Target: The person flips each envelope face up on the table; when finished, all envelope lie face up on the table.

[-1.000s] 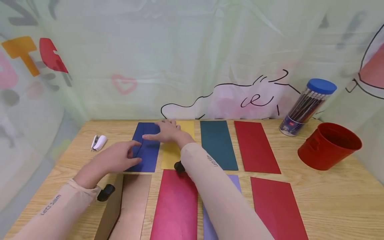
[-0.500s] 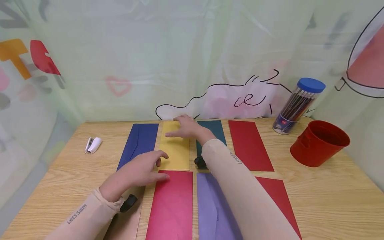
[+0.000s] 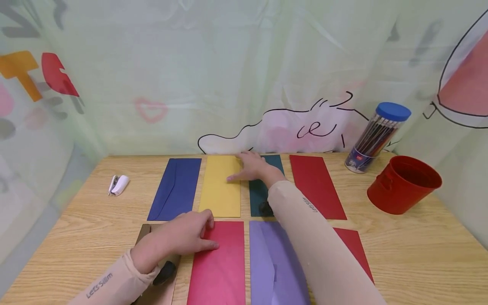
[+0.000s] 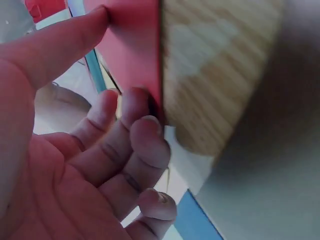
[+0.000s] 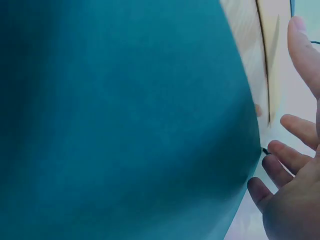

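Paper envelope (image 3: pixel 223 271), rectangular and crimson-pink, lies on the wood-grain bench (image 3: pixel 427 262), the left hand (image 3: pixel 183 235) at its left edge, thumb apart from bent fingers. Farther, the right hand (image 3: pixel 251 168) spreads wide at the left edge of a dark-teal paper envelope (image 3: pixel 257 198). Rightward stands a round red bucket (image 3: pixel 389 192); beyond, a clear, blue-lidded tube (image 3: pixel 359 159) holds pencils (image 3: pixel 375 137).

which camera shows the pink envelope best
The head view: it shows most of the pink envelope, though the left hand overlaps its left edge and the frame cuts its near end. The left wrist view shows only a close part; the right wrist, none.
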### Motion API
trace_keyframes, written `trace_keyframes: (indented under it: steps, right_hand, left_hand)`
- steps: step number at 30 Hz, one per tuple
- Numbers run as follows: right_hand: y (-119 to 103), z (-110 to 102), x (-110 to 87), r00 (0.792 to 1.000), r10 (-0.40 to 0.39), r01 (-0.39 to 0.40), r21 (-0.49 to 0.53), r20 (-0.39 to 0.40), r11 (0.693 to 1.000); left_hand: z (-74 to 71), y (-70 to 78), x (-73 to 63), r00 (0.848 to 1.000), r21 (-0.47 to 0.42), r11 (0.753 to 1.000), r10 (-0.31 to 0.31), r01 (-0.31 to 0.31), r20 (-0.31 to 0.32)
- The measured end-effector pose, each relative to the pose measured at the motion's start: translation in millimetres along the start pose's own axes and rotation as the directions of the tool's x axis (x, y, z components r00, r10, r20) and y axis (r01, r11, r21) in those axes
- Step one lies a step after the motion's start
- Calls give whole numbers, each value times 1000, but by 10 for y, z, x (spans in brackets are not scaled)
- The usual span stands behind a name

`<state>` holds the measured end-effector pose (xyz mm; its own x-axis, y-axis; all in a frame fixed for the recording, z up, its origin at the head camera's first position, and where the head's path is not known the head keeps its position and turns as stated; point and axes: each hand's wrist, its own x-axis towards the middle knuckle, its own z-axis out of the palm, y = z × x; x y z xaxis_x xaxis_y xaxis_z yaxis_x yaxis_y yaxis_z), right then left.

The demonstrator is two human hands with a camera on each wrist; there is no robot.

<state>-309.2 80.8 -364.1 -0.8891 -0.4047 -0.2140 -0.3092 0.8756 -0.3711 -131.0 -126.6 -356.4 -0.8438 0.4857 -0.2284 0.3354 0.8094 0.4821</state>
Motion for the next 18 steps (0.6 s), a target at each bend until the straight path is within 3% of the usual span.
trace_keyframes:
  steps: [5,13,18]
  right_hand:
    - [39,1,-24,1000,10,-10,-10,6,1000]
    - [42,7,-13,999,27,-26,-19,23,999]
    - [25,11,6,997,52,-51,-36,48,998]
  left_hand:
    - [-76,12,19,1000,-20,1000,-7,7,-23]
    - [-215,-150,262,985,-55,996,-76,69,-152]
    - [-172,-239,382,983,-31,994,-113,109,-148]
